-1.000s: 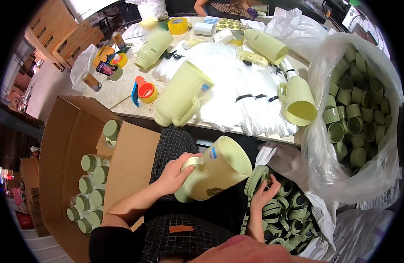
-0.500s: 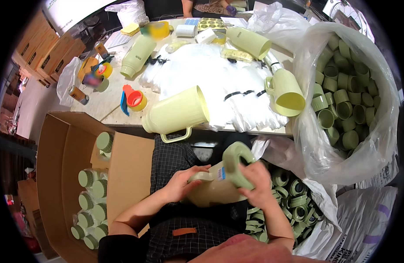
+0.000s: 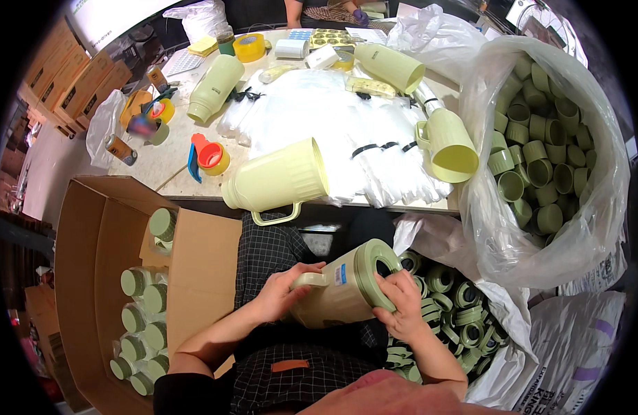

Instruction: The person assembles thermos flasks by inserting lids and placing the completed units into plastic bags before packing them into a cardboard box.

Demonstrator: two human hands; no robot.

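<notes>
One jug point(image 3: 336, 299) tilts between left hand point(image 3: 283, 292) and right hand point(image 3: 400, 304); the first clasps its handle point(image 3: 308, 279); the second pinches its collar point(image 3: 368, 277).

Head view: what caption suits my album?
Left hand holds a pale jug by its handle, right hand on the green ring at its end.

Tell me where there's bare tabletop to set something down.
The table has a bare patch at left, between the brown can, green bottle and red tape dispenser. Plastic sleeves and pale jugs crowd the middle and right. Between carton and sack it's crowded too: left hand holds another jug, right hand grips its green ring.
</notes>
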